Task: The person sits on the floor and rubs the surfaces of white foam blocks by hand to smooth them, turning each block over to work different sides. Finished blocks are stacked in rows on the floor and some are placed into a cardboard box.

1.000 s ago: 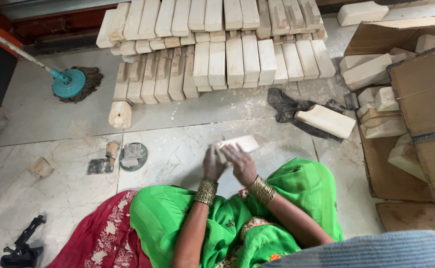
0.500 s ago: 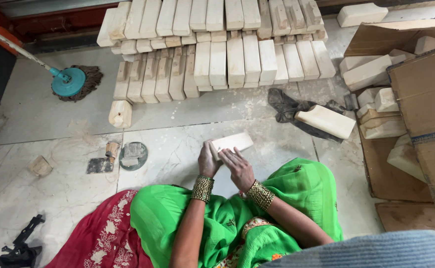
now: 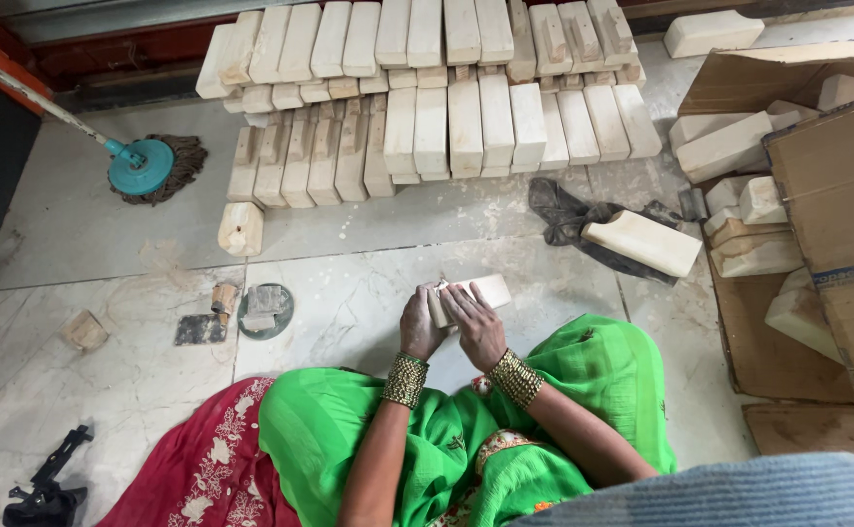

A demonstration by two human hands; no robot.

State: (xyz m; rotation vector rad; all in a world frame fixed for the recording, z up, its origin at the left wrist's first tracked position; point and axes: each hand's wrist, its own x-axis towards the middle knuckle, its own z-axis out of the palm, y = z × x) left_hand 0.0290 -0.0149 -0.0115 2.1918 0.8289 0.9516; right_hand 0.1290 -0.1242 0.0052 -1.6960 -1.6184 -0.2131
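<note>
- Against the earlier pictures, the pale wooden block (image 3: 468, 297) sits lower and closer to the green-draped lap (image 3: 466, 429); a second ago it is lifted and tilted further out over the marble floor (image 3: 349, 263).
- The left hand (image 3: 417, 327) now wraps the block's near end, fingers curled round it in a firm hold, where before it only touches the side.
- The right hand (image 3: 476, 327) lies flat on top of the block, fingers pressed together along its upper face; half a second ago it is further back toward the wrist end.
- I judge that the handling has turned from lifting to steadying: the piece looks braced for rubbing or checking a face, though the contact under the palm is hidden.
- The block itself is a short, rectangular, cream-coloured piece with squared edges; its far end pokes out beyond the fingers, away from the lap.
- A small dark or metallic bit shows at the left hand's fingertips; too small to tell what it is.
- Beyond the block, away from the lap, the big stack of similar wooden blocks (image 3: 427, 88) stands unchanged.
- Left of the block, a round sanding disc (image 3: 265, 310) and a small square scrap (image 3: 198, 329) lie on the floor.
- Right of the block, a larger wedge-shaped block (image 3: 643, 242) rests on a dark cloth (image 3: 563, 210), beside the cardboard boxes (image 3: 827, 185).
- The mop (image 3: 144, 166) lies well left of the stack.
</note>
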